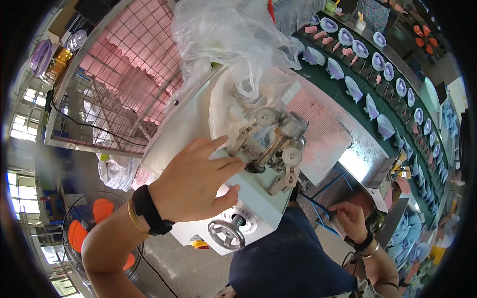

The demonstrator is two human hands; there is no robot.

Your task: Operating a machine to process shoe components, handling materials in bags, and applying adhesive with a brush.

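Note:
My left hand (191, 179) is over the white tabletop machine (268, 206), back upward, fingers spread and nothing seen in them. Its fingertips reach to the metal head (278, 144) with round rollers; whether they touch it I cannot tell. Below the hand, a metal handwheel (226, 235) sticks out of the machine's front. To the right, away from the machine, my right hand (351, 219) hangs beside a blue metal frame (318, 203). Its fingers are loosely bent and apart, with nothing visible in them.
Clear plastic sheeting (233, 39) lies behind the machine. A wire cage (114, 74) with pink sheets stands left, an orange-bladed fan (77, 233) below it. A pink-stained mesh board (320, 124) sits right of the head. Beyond, a green conveyor (343, 94) carries several lilac pieces.

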